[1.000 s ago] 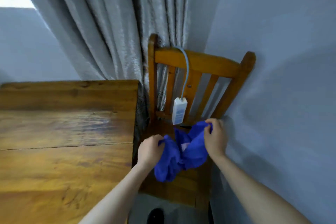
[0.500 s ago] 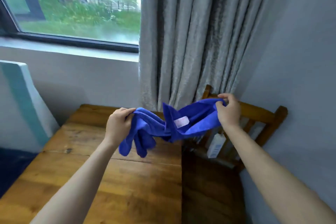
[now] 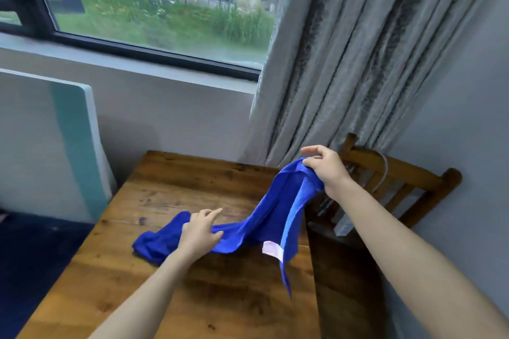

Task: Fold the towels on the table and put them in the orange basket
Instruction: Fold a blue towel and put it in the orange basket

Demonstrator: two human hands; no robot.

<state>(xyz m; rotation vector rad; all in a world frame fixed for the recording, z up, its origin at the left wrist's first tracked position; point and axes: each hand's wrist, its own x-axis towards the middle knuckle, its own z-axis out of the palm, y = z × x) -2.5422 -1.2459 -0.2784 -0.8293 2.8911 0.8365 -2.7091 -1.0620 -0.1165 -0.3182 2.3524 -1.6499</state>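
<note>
A blue towel [image 3: 272,217] with a white label stretches across the wooden table [image 3: 192,297]. Its left end lies bunched on the tabletop. My left hand [image 3: 199,232] rests on that end with the fingers spread and loosely curled over the cloth. My right hand [image 3: 327,168] holds the towel's other end up above the table's right edge, thumb and fingers pinching the fabric. A corner of the towel hangs down over the right side of the table. No orange basket is in view.
A wooden chair [image 3: 396,181] with a white adapter and cable stands right of the table against the wall. Grey curtains [image 3: 358,63] hang behind it. A window is at the back and a white and teal panel [image 3: 71,146] leans at the left.
The towel came up from the chair and over the table. Its left end has now dropped onto the tabletop under my left hand, while my right hand keeps the other end raised.
</note>
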